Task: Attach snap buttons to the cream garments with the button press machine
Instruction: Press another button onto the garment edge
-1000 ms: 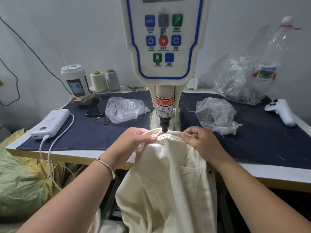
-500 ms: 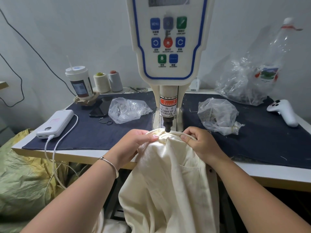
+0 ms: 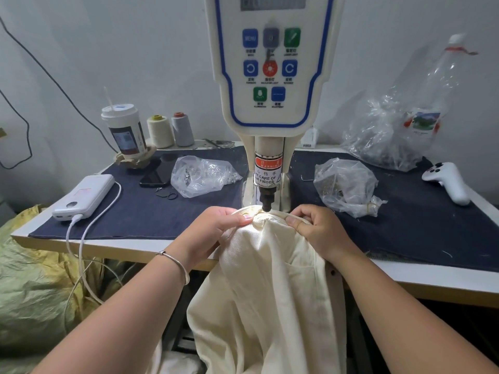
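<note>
Presently listed, largest first.

Desk (image 3: pixel 151 248): pale top, mostly covered by a dark blue cloth; carries all items below.

Button press machine (image 3: pixel 271 76): upright, cream housing with a blue-trimmed control panel; a dark punch (image 3: pixel 266 202) points down at the lit work spot.

Cream garment (image 3: pixel 270 292): top edge bunched directly under the punch, the rest hanging off the front of the desk toward the person. Judged soft, limp and light, with a fine ribbed weave that should not slip much; it will sag and fold wherever unsupported. Best held at the hem on either side of the punch, pulled taut, fingers kept out from under the punch.

Plastic bags: one left of the machine (image 3: pixel 201 175), one right (image 3: pixel 347 184), each holding small metal pieces, probably snaps; light and crinkly.

Left hand (image 3: pixel 213 230): thumb and curled fingers pinching the garment edge just left of the punch.

Right hand (image 3: pixel 321 229): likewise pinching the edge just right of it.
</note>
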{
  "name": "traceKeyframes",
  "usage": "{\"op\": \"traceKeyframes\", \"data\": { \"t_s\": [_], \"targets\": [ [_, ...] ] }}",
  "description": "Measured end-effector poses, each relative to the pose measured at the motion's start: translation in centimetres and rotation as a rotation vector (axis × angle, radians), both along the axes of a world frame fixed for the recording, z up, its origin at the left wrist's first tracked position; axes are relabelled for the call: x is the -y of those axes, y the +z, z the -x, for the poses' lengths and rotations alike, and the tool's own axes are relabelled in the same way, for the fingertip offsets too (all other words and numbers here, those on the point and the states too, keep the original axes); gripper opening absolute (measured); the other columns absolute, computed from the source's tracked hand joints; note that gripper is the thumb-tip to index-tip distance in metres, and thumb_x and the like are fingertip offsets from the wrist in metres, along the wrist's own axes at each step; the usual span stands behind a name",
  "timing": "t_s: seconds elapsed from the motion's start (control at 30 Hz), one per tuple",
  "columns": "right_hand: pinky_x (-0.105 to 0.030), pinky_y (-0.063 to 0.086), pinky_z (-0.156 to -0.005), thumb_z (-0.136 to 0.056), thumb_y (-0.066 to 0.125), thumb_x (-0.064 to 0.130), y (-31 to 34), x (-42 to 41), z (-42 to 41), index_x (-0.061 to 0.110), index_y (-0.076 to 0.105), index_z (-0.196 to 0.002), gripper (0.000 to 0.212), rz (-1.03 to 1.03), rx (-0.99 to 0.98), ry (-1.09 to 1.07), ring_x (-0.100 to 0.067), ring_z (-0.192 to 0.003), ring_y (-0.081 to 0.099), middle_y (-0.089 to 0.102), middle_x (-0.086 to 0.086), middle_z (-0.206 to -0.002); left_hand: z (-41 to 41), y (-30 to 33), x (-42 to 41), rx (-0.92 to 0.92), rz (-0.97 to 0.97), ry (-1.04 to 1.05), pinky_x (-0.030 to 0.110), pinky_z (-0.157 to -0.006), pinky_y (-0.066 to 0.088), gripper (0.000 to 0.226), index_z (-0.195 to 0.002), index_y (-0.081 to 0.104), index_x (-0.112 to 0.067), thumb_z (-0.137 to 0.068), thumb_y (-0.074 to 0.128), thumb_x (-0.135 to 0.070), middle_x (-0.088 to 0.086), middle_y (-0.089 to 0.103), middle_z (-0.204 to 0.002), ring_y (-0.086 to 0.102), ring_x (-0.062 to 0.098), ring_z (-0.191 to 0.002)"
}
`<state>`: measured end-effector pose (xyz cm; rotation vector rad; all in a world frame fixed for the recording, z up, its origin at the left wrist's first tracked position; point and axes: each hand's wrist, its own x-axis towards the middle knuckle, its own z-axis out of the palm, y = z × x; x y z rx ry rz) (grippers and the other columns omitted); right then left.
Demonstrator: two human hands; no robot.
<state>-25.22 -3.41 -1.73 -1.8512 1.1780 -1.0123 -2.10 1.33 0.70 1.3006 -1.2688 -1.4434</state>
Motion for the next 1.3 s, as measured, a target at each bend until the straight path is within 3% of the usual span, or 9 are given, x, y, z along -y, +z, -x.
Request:
{"op": "traceKeyframes", "data": {
  "t_s": [0.13,0.5,0.7,0.77,0.9,1.03,1.17,1.23,1.3],
  "targets": [
    [-0.016,0.034,-0.051,-0.086,0.070,0.019,-0.1,0.0,-0.1,0.010,0.067,-0.074,0.016,-0.027,0.044,-0.021,-0.002,-0.045,0.039,0.046,0.013,-0.044,0.1,0.0,-0.4,-0.016,-0.026,-0.007,0.030,-0.064,0.042,0.034,-0.093,0.067,0.000,-0.078,0.074,-0.030,0.020,0.061,-0.089,0.057,0.029,-0.076],
    [-0.013,0.038,-0.050,-0.085,0.072,0.019,-0.4,-0.1,-0.2,0.013,0.064,-0.074,0.014,-0.024,0.057,-0.056,0.000,-0.047,0.046,0.056,0.009,-0.050,-0.2,-0.9,-0.3,-0.108,-0.030,-0.025,0.026,-0.060,0.049,0.042,-0.099,0.064,0.010,-0.078,0.074,-0.025,0.015,0.062,-0.081,0.060,0.023,-0.066],
    [-0.023,0.044,-0.061,-0.084,0.074,0.016,0.2,-0.4,0.3,0.011,0.069,-0.081,0.008,-0.083,0.163,-0.056,-0.013,-0.060,0.054,0.064,-0.020,-0.068,-0.3,0.0,-0.7,-0.039,-0.043,-0.018,0.029,-0.062,0.045,0.045,-0.099,0.064,0.006,-0.073,0.074,-0.029,0.019,0.059,-0.089,0.058,0.027,-0.072],
    [-0.023,0.044,-0.065,-0.083,0.074,0.018,0.8,-0.3,0.3,0.014,0.071,-0.080,0.006,-0.131,0.227,-0.039,-0.013,-0.063,0.053,0.061,-0.013,-0.064,-0.5,0.4,-0.7,-0.064,-0.040,-0.019,0.035,-0.073,0.048,0.057,-0.104,0.068,0.007,-0.066,0.075,-0.035,0.021,0.064,-0.098,0.062,0.029,-0.085],
    [-0.025,0.044,-0.067,-0.083,0.074,0.023,2.3,-0.2,-0.1,0.014,0.072,-0.079,0.010,-0.161,0.215,0.015,-0.015,-0.066,0.052,0.060,-0.008,-0.068,-0.7,1.1,-0.6,0.071,0.001,0.031,0.045,-0.117,0.034,0.063,-0.112,0.078,-0.022,-0.063,0.074,-0.062,0.000,0.069,-0.130,0.056,0.021,-0.129],
    [-0.029,0.044,-0.072,-0.084,0.074,0.023,2.6,-0.5,0.4,0.009,0.072,-0.083,0.014,-0.174,0.201,0.007,-0.019,-0.071,0.051,0.059,-0.014,-0.072,0.5,1.5,-0.5,0.183,0.035,0.057,0.026,-0.096,0.041,0.059,-0.093,0.082,-0.032,-0.052,0.071,-0.072,-0.019,0.074,-0.105,0.058,0.005,-0.112],
    [-0.032,0.047,-0.074,-0.084,0.073,0.026,2.1,-0.7,1.0,0.011,0.072,-0.084,0.015,-0.196,0.206,0.001,-0.021,-0.072,0.053,0.060,-0.027,-0.076,1.1,1.6,-0.1,0.257,0.022,0.139,0.031,-0.084,0.040,0.043,-0.075,0.081,-0.021,-0.051,0.074,-0.056,-0.005,0.071,-0.086,0.060,0.015,-0.094],
    [-0.032,0.046,-0.074,-0.084,0.074,0.025,1.5,-0.6,1.0,0.013,0.072,-0.083,0.013,-0.204,0.215,0.005,-0.020,-0.070,0.053,0.058,-0.019,-0.071,1.0,1.6,-0.1,0.259,0.019,0.114,0.032,-0.069,0.036,0.026,-0.056,0.071,-0.021,-0.059,0.073,-0.046,-0.007,0.057,-0.063,0.050,0.015,-0.070],
    [-0.031,0.043,-0.072,-0.085,0.073,0.024,1.0,-0.6,0.9,0.014,0.071,-0.081,0.011,-0.208,0.221,0.012,-0.019,-0.067,0.049,0.054,-0.013,-0.067,0.7,1.3,-0.3,0.229,0.047,0.067,0.035,-0.069,0.030,0.031,-0.061,0.070,-0.012,-0.066,0.072,-0.042,0.003,0.049,-0.064,0.041,0.018,-0.066]
  ]
}}
